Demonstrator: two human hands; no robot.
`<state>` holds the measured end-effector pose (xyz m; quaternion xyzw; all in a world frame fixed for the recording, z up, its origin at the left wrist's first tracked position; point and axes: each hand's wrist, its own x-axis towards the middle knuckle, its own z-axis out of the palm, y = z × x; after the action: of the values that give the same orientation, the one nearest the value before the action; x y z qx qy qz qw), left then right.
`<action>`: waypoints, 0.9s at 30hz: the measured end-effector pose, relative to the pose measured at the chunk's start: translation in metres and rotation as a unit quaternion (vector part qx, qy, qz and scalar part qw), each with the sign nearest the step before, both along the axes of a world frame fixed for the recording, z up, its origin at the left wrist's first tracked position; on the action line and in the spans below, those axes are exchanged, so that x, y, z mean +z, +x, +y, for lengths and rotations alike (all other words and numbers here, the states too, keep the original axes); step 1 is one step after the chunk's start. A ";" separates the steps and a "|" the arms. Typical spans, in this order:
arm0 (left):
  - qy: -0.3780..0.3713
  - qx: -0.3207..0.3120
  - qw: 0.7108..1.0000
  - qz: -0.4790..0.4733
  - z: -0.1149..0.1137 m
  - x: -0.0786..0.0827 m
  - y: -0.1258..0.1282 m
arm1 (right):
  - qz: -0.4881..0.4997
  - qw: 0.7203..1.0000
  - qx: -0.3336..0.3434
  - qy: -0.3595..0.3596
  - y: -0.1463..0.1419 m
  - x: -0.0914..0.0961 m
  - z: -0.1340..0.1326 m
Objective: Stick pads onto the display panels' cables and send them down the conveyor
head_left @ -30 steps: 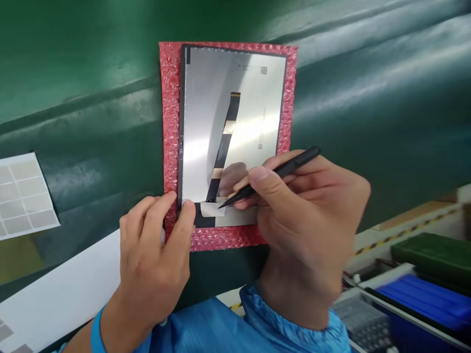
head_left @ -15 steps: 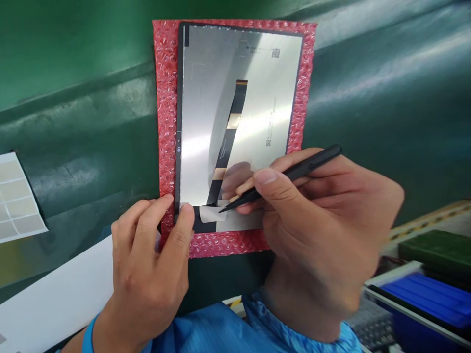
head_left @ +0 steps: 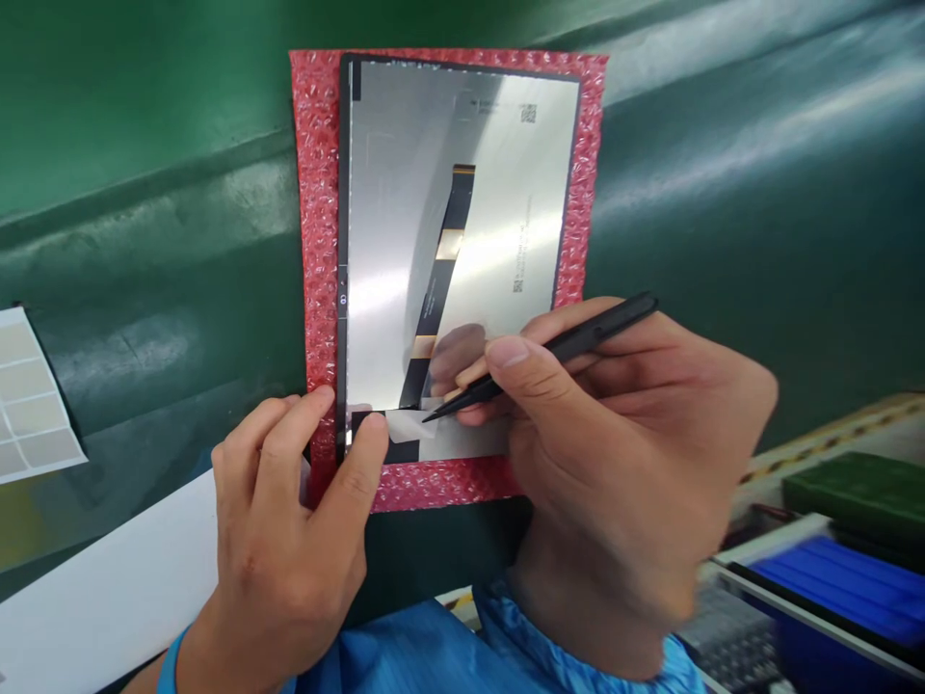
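A display panel (head_left: 390, 231) lies silver back upward on a sheet of pink bubble wrap (head_left: 316, 212). A dark flex cable (head_left: 436, 289) runs up the panel's middle. Near the bottom edge, a pale translucent piece of tape (head_left: 409, 425) lies over a black strip (head_left: 401, 451), its right part raised. My right hand (head_left: 599, 414) is closed round black tweezers (head_left: 556, 352), whose tip is at the tape's right end. With fingers apart, my left hand (head_left: 296, 520) rests at the panel's lower left corner, its thumb at the tape's left end.
The work surface is a green mat (head_left: 723, 212). At the left lie a sheet of pale square labels (head_left: 36, 410) and a white sheet (head_left: 108, 598). Blue trays (head_left: 845, 588) and a green box (head_left: 853, 496) stand at the lower right.
The panel, wrap and both hands appear slightly further left and lower in the picture. My left thumb has shifted right, to the tape's left end. The tape's right part looks more lifted and creased.
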<state>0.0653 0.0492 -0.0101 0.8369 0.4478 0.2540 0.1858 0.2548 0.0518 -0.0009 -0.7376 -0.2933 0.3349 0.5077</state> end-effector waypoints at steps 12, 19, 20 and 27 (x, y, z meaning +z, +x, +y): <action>-0.004 -0.025 1.000 0.012 -0.003 0.000 0.002 | 0.001 1.000 -0.008 -0.013 0.001 -0.001 -0.003; -0.001 -0.030 1.000 0.006 -0.003 0.000 0.001 | -0.011 1.000 -0.009 -0.012 0.001 -0.002 -0.002; 0.000 -0.030 1.000 0.006 -0.003 0.000 0.001 | -0.010 1.000 -0.011 -0.010 0.001 -0.002 -0.002; 0.007 -0.012 0.999 0.050 -0.005 0.000 0.002 | -0.020 1.000 -0.009 -0.016 -0.003 -0.003 -0.003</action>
<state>0.0675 0.0440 -0.0104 0.8553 0.4444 0.2130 0.1602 0.2522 0.0484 -0.0039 -0.7545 -0.2913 0.3203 0.4933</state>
